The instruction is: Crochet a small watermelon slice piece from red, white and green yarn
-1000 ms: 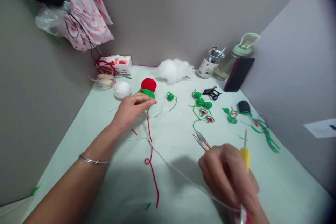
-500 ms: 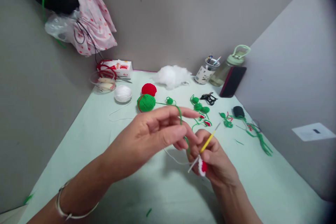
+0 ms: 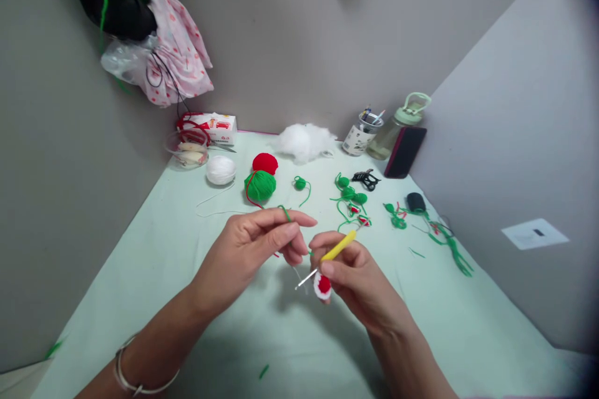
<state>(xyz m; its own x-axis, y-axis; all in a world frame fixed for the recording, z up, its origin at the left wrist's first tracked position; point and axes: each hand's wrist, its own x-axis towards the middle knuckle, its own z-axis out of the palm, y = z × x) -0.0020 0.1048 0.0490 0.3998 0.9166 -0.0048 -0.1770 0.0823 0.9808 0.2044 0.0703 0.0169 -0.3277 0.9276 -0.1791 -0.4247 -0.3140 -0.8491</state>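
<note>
My left hand (image 3: 262, 242) is raised over the pale green table (image 3: 154, 274), its fingers closed on a strand of green yarn that runs back to the green yarn ball (image 3: 261, 186). My right hand (image 3: 350, 271) grips a yellow-handled crochet hook (image 3: 330, 257) with its metal tip pointing left, and also holds a small red and white crocheted piece (image 3: 322, 285) beneath it. The two hands are nearly touching.
A red yarn ball (image 3: 265, 163), a white yarn ball (image 3: 220, 169) and white stuffing (image 3: 303, 139) lie behind. Small green crocheted bits (image 3: 350, 193) are scattered right, with a black clip (image 3: 366, 179), a jar of pens (image 3: 359, 133), a water bottle (image 3: 397, 126) and a phone (image 3: 405, 151).
My left hand left the green ball and drew a green strand toward me. My right hand lifted from the table with hook and crocheted piece; both hands met in the middle.
</note>
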